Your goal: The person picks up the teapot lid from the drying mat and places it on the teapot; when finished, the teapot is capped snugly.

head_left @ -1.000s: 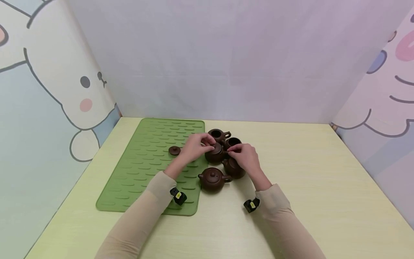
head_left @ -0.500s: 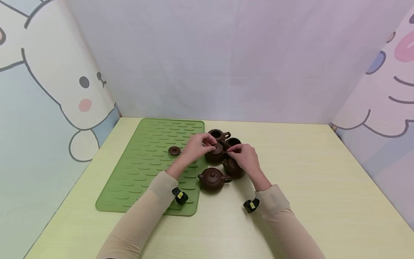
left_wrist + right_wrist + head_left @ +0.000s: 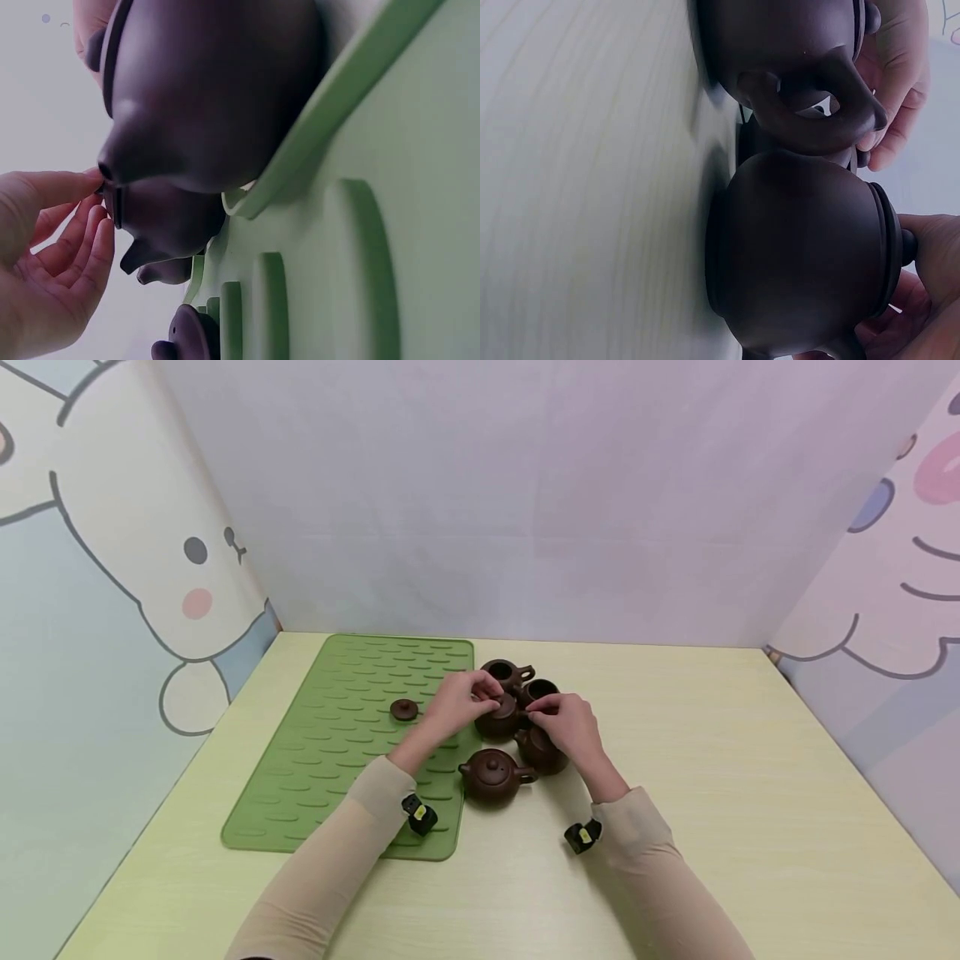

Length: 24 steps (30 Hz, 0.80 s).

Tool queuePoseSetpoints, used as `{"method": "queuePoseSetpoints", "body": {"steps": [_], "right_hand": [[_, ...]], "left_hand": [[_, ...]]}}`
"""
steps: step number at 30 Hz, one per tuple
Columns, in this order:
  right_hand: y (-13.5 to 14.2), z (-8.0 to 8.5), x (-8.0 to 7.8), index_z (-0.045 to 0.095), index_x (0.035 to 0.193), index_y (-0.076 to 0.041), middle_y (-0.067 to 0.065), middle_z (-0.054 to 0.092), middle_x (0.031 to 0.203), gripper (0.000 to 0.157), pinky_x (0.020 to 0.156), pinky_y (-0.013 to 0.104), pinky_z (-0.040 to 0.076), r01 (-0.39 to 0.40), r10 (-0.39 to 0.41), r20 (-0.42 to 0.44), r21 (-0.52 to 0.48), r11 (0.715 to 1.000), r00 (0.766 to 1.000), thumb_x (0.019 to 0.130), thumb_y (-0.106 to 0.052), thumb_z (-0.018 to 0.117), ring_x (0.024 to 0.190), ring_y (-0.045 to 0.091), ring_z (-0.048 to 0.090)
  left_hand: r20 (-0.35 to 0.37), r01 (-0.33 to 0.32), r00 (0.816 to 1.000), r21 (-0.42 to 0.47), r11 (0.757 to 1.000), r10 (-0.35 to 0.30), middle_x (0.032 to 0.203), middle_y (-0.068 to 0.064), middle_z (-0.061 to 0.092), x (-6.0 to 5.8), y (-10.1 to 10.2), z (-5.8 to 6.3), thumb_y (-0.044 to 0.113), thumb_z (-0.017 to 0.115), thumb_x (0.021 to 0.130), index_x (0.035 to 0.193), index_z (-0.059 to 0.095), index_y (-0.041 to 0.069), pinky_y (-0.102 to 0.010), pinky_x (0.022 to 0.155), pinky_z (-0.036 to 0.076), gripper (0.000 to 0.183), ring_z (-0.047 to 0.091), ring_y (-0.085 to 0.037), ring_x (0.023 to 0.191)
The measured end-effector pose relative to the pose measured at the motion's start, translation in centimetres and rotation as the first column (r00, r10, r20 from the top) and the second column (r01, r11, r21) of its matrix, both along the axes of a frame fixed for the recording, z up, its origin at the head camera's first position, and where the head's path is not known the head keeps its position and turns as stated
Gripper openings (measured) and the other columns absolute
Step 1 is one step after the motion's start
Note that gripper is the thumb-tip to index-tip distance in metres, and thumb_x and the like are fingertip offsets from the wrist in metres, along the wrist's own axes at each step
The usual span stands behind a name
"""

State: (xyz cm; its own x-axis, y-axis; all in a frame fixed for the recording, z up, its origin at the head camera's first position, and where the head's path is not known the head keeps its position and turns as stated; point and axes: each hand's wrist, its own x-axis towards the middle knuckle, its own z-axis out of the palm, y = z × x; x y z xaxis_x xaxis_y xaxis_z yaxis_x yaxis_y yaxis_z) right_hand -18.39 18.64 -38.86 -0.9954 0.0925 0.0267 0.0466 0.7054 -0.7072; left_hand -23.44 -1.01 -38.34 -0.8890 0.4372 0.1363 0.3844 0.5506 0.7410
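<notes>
My left hand (image 3: 459, 703) pinches the knob of the lid (image 3: 507, 703) on the middle dark brown teapot (image 3: 495, 725), and the lid sits on the pot. In the left wrist view, thumb and fingertips of that left hand (image 3: 56, 262) meet at the knob. From the other side, my right hand (image 3: 572, 727) holds the same teapot by its handle, the fingers partly hidden. Another lidded teapot (image 3: 802, 255) lies under the right hand and covers part of it in the right wrist view. Nearest me, a lidded teapot (image 3: 491, 778) stands with its handle pointing right.
Two lidless teapots stand behind: one at the back (image 3: 501, 672), one behind the right hand (image 3: 542, 691). A loose lid (image 3: 404, 710) lies knob up on the green ridged mat (image 3: 330, 777). The pale wooden table (image 3: 720, 777) extends right to a patterned side wall.
My left forearm has shifted very slightly to the right, its fingers staying at the lid knob. The right hand and the teapots look unmoved.
</notes>
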Motion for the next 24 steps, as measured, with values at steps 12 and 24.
{"method": "queuePoseSetpoints", "body": {"steps": [12, 24], "right_hand": [[0.0, -0.1, 0.0, 0.079, 0.1, -0.01, 0.012, 0.075, 0.109, 0.016, 0.09, 0.047, 0.053, -0.005, 0.005, 0.007, -0.011, 1.0, 1.0, 0.092, -0.018, 0.068, 0.11, 0.03, 0.065], [0.5, -0.2, 0.1, 0.079, 0.101, -0.009, 0.013, 0.075, 0.11, 0.017, 0.092, 0.048, 0.052, -0.004, 0.003, -0.018, -0.02, 1.0, 1.0, 0.093, -0.019, 0.067, 0.109, 0.032, 0.065]], "left_hand": [[0.007, -0.003, 1.0, -0.007, 1.0, 0.003, 0.103, -0.005, 0.073, 0.2, -0.1, 0.2, 0.012, 0.073, 0.091, 0.103, 0.071, 0.011, -0.03, 0.078, 0.058, 0.012, 0.069, -0.018, 0.092], [0.031, -0.016, 0.999, 0.011, 1.0, 0.016, 0.106, -0.004, 0.073, 0.6, -1.5, 0.5, 0.014, 0.068, 0.095, 0.105, 0.072, 0.014, -0.033, 0.079, 0.057, 0.011, 0.067, -0.019, 0.096]]}}
